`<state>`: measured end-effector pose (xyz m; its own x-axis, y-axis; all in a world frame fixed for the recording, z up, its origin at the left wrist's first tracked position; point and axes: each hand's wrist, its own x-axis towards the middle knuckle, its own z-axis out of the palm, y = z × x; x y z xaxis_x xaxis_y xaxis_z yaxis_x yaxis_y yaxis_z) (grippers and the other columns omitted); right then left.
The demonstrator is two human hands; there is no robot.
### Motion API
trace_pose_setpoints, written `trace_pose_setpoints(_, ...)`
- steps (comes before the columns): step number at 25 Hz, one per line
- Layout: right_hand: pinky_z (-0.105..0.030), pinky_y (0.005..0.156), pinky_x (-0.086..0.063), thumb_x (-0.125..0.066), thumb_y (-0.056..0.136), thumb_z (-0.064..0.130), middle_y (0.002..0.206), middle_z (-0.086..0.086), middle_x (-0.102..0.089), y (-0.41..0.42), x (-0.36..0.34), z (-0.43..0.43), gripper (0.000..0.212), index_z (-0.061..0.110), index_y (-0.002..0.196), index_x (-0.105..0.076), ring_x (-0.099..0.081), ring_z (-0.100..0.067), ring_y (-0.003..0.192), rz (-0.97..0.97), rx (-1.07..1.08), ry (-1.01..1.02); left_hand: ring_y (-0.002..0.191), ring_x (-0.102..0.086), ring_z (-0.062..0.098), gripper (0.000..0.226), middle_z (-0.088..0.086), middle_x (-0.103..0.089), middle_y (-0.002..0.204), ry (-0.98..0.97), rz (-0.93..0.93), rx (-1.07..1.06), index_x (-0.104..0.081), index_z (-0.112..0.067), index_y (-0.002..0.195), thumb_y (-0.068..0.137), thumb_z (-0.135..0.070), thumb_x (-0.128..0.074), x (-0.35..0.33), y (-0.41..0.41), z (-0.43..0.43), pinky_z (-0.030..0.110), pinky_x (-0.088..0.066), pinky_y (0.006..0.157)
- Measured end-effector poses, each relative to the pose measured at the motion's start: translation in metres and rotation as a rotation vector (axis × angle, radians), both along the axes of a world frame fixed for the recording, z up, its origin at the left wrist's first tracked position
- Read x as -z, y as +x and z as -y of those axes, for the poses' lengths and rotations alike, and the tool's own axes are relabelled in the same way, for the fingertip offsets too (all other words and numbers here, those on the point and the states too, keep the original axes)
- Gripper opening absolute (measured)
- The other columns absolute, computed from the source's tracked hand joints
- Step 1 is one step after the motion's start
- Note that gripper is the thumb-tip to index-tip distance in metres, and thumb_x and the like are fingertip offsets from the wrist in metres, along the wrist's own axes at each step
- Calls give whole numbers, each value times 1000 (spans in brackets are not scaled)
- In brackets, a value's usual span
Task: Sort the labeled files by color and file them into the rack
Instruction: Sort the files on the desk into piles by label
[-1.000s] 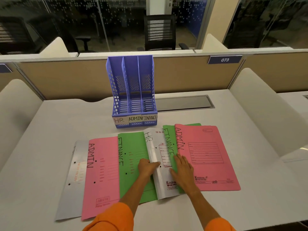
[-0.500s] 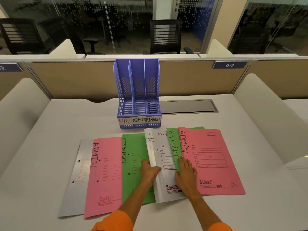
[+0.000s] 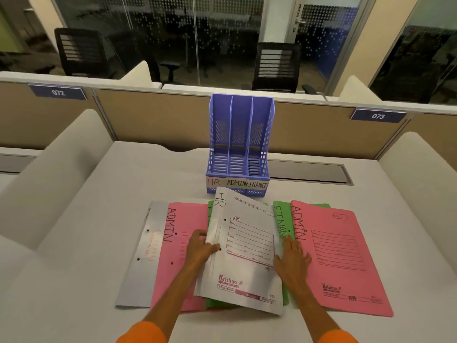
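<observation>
- White table (image 3: 103, 219), glass-walled office behind.
- Blue rack (image 3: 238, 134): slots marked HR, ADMIN, FINANCE.
- Left hand (image 3: 200, 248) grips white HR file (image 3: 249, 246); right hand (image 3: 293, 259) spread flat on green file (image 3: 280, 217).

The white HR file (image 3: 247, 243), gripped by the left hand (image 3: 197, 246), covers most of a green file (image 3: 217, 302), so its label is unreadable. Left of that hand, the pink ADMIN file (image 3: 178, 243) overlaps the grey file (image 3: 143, 256), hiding its label. The right hand (image 3: 293, 261) covers the last letters on the green FINANCE file (image 3: 282, 219). The forms' print is too small to read.
</observation>
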<state>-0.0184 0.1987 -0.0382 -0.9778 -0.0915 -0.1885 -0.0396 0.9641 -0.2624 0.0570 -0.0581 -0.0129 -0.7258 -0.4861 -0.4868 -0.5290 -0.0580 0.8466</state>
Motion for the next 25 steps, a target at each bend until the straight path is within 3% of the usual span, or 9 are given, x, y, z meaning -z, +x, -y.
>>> trace_pose_setpoints(3, -53, 116, -27, -56, 94, 34, 153, -7, -40, -8, -12, 40, 60, 13, 147, -35, -35, -28, 141, -69, -32, -122, 79, -71, 20, 57, 2, -65, 101, -16, -25, -16, -48, -18, 112, 69, -6, -82, -14, 18, 41, 30, -58, 58)
trace_pose_setpoints(7, -35, 90, -51, -56, 97, 34, 127, -11, -61, 1, -26, 104, 49, 5, 135, -46, -59, -30, 116, 11, -30, -548, 82, -72, 25, 55, 5, -66, 105, -17, -37, -76, -50, -22, 111, 69, -11, -84, -25, 48, 102, 33, -61, 60)
trace_pose_setpoints(9, -16, 68, -46, -56, 98, 35, 115, -12, -66, 8, -32, 136, 48, 5, 134, -46, -63, -21, 95, 121, 5, -680, 82, -73, 28, 52, 6, -67, 106, -19, -28, -107, -51, -27, 106, 68, -12, -84, -27, 63, 135, 36, -61, 61)
trace_pose_setpoints(10, -14, 64, -44, -57, 97, 33, 115, -14, -67, 12, -33, 151, 49, 5, 136, -45, -62, -18, 89, 172, 22, -728, 82, -73, 29, 52, 7, -67, 106, -27, -18, -118, -51, -28, 105, 68, -14, -85, -27, 71, 151, 37, -62, 62)
trace_pose_setpoints(14, -24, 72, -56, -63, 94, 14, 117, -12, -65, 29, -34, 209, 46, 2, 134, -46, -65, -17, 87, 303, 22, -847, 80, -74, 30, 54, 8, -69, 105, -54, 31, -161, -52, -30, 107, 66, -20, -85, -26, 99, 214, 41, -63, 66)
trace_pose_setpoints(18, -47, 92, -56, -65, 92, 10, 119, -15, -63, 49, -34, 265, 42, 4, 130, -49, -64, -29, 104, 345, -24, -881, 81, -72, 34, 51, 12, -67, 107, -79, 77, -229, -54, -30, 104, 65, -16, -85, -26, 126, 270, 43, -62, 70)
trace_pose_setpoints(22, -36, 83, -59, -67, 90, 8, 116, -15, -65, 66, -30, 312, 42, 5, 128, -49, -66, -23, 96, 384, -80, -892, 86, -69, 36, 53, 15, -65, 112, -125, 117, -262, -57, -24, 112, 67, -11, -82, -24, 149, 319, 47, -59, 78)
trace_pose_setpoints(25, -23, 65, -56, -67, 89, 8, 103, -8, -67, 75, -24, 340, 39, 7, 124, -51, -65, -11, 80, 435, -114, -869, 83, -70, 38, 54, 17, -66, 111, -127, 131, -297, -58, -23, 114, 68, -7, -81, -25, 165, 349, 45, -60, 72)
